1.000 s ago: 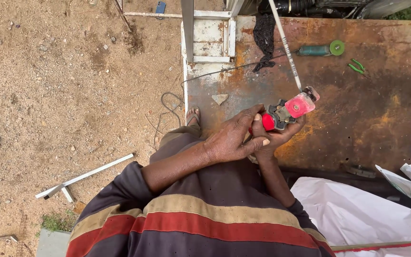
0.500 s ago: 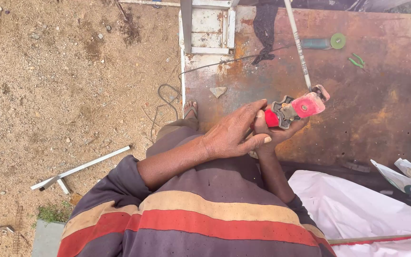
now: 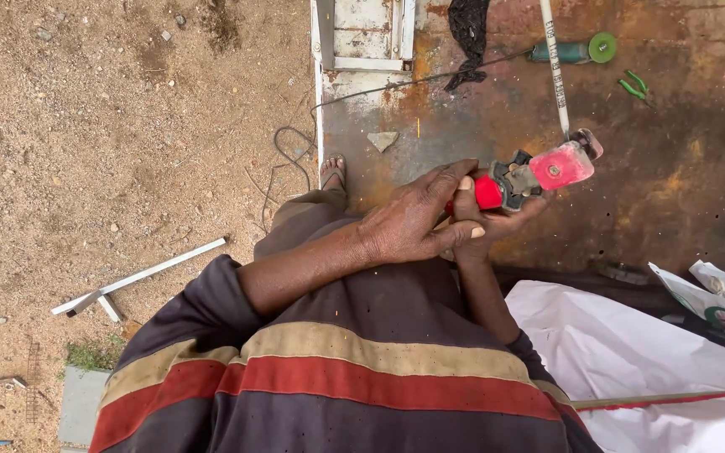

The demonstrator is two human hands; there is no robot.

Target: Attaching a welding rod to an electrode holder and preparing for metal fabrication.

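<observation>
Red tool (image 3: 539, 172) clamped in both hands' fingers (image 3: 455, 180) — rusty metal sheet (image 3: 673, 168) beneath, green screwdriver (image 3: 572, 50), white rod (image 3: 554, 67) nearby.

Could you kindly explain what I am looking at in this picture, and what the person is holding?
This is one view from a camera worn on a person's head, looking down over their striped sleeves. Both bare hands meet on a red and black hand tool: the left hand lies over its handle, the right hand grips from beneath. Below is a rusty metal sheet, bearing a green-handled tool, small green pliers and a thin white rod. Left is sandy ground with a white metal bar; a white plastic sheet lies right.
</observation>
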